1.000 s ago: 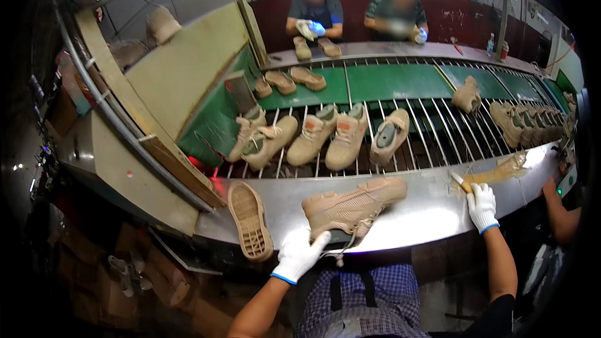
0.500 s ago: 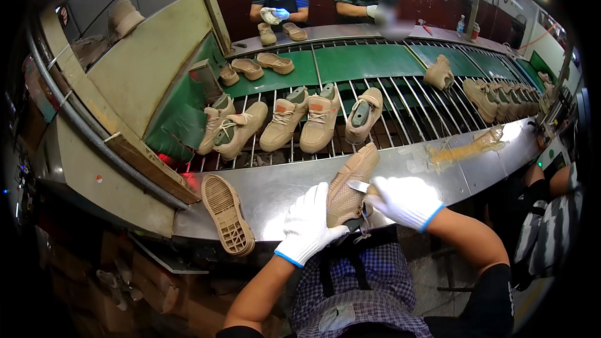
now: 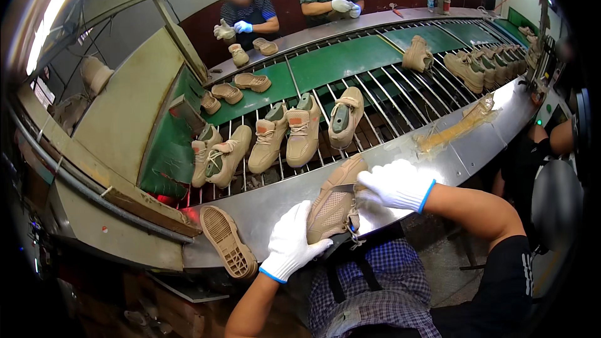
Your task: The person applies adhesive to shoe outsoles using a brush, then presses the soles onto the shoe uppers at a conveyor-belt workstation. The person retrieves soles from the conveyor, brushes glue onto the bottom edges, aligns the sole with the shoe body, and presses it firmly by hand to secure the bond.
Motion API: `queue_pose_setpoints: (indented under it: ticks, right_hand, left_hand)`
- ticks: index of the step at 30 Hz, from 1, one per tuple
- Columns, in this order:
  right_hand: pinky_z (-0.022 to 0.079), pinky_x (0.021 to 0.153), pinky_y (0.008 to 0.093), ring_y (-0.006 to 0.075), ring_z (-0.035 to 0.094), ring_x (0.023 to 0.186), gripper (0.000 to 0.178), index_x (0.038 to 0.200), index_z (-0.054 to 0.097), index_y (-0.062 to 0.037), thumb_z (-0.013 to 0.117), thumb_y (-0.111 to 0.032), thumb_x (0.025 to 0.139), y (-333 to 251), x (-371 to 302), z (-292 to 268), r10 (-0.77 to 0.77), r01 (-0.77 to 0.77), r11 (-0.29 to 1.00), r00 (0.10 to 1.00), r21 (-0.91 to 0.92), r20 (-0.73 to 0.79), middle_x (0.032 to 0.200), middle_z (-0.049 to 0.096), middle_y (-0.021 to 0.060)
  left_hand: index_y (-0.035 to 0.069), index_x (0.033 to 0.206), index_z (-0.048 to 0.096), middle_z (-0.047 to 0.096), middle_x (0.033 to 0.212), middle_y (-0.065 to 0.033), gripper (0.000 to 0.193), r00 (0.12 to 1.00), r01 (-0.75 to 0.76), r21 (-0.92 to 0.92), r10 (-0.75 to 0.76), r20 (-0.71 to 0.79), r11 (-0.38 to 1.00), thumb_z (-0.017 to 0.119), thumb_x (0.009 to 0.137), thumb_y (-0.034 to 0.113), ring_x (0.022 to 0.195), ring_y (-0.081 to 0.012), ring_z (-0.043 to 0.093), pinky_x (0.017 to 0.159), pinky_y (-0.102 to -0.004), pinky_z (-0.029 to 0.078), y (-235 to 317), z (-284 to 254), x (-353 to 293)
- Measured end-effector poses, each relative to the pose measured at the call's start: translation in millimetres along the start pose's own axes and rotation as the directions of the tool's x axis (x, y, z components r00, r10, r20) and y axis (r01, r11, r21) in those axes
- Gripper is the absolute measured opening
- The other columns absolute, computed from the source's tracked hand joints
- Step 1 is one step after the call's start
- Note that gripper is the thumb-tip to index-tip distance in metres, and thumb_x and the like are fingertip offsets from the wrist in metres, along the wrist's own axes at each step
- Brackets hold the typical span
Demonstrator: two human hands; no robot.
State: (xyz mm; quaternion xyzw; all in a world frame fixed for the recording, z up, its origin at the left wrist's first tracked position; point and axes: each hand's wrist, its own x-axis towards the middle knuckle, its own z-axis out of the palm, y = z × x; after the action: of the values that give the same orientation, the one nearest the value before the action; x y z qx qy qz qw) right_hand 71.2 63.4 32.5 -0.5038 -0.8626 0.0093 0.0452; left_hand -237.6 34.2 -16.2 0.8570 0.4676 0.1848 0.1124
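A beige shoe [image 3: 329, 211] lies on its side over the metal ledge, toe pointing away, its laces hanging loose at the near end. My left hand [image 3: 292, 241], in a white knit glove with blue cuff, is closed round the near end of this shoe. My right hand [image 3: 398, 185], gloved alike, grips a flat-bladed knife [image 3: 344, 188], whose handle is mostly hidden by the fingers. The blade lies against the shoe's side near the sole edge. To the left of my left hand rests a loose beige sole [image 3: 228, 241], tread up.
Beyond the metal ledge [image 3: 400, 166] runs a rack of metal rods [image 3: 394, 97] bearing several beige shoes [image 3: 303, 131]. Loose soles [image 3: 226, 93] sit on the green belt [image 3: 338, 57]. Two people work at the far counter. A beige panel [image 3: 125, 116] stands at the left.
The view has tilted and shifted. The knife blade now lies flatter against the shoe's side, farther toward the toe. My left hand keeps its hold. Across the belt, both co-workers' hands have moved.
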Motion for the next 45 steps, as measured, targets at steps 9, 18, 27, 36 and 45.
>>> queue_pose_setpoints:
  ticks: [9,18,27,36,45]
  right_hand:
    - [0.06,0.071,0.0509,0.0401,0.075,0.078,0.046,0.126,0.065,-0.01,0.074,-0.043,0.095,22,-56,128,0.704,-0.415,0.682,0.594,0.601,-0.389,0.087,0.074,0.0195]
    - [0.06,0.079,0.0527,0.0454,0.074,0.087,0.048,0.131,0.062,-0.0118,0.073,-0.042,0.095,34,-63,128,0.648,-0.348,0.725,0.636,0.594,-0.418,0.101,0.075,0.0225]
    - [0.057,0.093,0.0486,0.0429,0.071,0.106,0.043,0.134,0.059,-0.0031,0.066,-0.033,0.103,10,-61,148,0.532,-0.237,0.358,0.847,0.903,0.011,0.116,0.071,0.0253]
    - [0.059,0.088,0.0488,0.0412,0.074,0.099,0.049,0.132,0.068,-0.0073,0.07,-0.044,0.1,-41,-66,53,0.377,-0.34,0.77,0.925,0.539,0.045,0.108,0.075,0.0228]
    - [0.058,0.075,0.0473,0.0379,0.072,0.076,0.043,0.111,0.065,0.0016,0.061,-0.041,0.105,-42,-7,40,0.372,-0.412,0.752,0.91,0.514,0.185,0.089,0.073,0.0208]
  left_hand:
    - [-0.002,0.148,0.05,0.059,0.145,-0.0255,0.101,0.989,0.08,0.094,-0.091,0.118,0.992,0.093,0.072,0.05,0.13,-0.0433,0.06,0.111,-0.0485,0.051,22,-21,60]
    - [0.006,0.137,0.06,0.072,0.124,-0.0213,0.076,1.0,-0.012,0.038,0.013,-0.02,0.999,0.082,0.084,0.055,0.109,-0.0398,0.074,0.093,-0.0488,0.06,72,7,136]
    - [0.005,0.153,0.041,0.068,0.131,-0.0199,0.101,0.985,0.037,-0.201,-0.07,-0.159,0.979,0.1,0.072,0.021,0.114,-0.0391,0.073,0.098,-0.0432,0.06,-17,-47,-14]
    - [-0.001,0.147,0.052,0.061,0.143,-0.0226,0.096,0.997,-0.075,0.095,0.077,-0.019,0.993,0.093,0.075,0.046,0.134,-0.0422,0.058,0.114,-0.0478,0.048,-2,-28,25]
    - [-0.007,0.153,0.044,0.068,0.127,-0.0225,0.12,0.942,0.037,0.169,-0.091,0.323,0.985,0.086,0.069,0.067,0.107,-0.0361,0.075,0.092,-0.0453,0.061,31,-11,104]
